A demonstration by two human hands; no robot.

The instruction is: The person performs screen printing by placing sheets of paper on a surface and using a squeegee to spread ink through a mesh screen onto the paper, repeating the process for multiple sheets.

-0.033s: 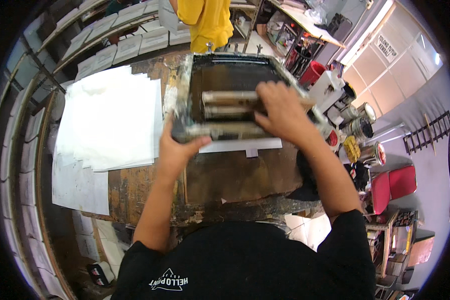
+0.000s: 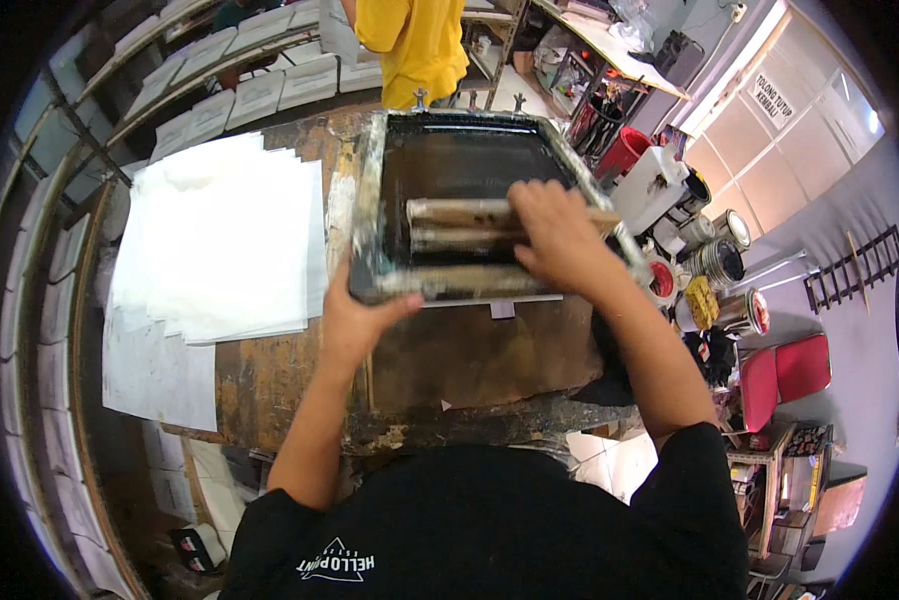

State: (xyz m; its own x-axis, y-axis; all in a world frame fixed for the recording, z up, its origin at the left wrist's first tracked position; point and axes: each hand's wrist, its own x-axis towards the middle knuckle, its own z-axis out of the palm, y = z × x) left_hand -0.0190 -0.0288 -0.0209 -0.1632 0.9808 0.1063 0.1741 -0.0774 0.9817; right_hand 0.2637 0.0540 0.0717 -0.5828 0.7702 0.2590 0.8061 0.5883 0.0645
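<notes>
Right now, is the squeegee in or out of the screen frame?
In: most of the wooden squeegee shows over the dark mesh, beyond the screen frame's near rail, with your right hand gripping it.

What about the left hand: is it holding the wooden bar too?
No, the left hand holds the near left corner of the frame, while only the right hand grips the wooden bar.

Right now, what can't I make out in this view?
In the head view:
Part of the wooden squeegee: behind the right hand.
Under the framed screen: mostly hidden by it.
Palm of the left hand: turned away.
Co-worker in yellow: head cut off by top edge.
</notes>
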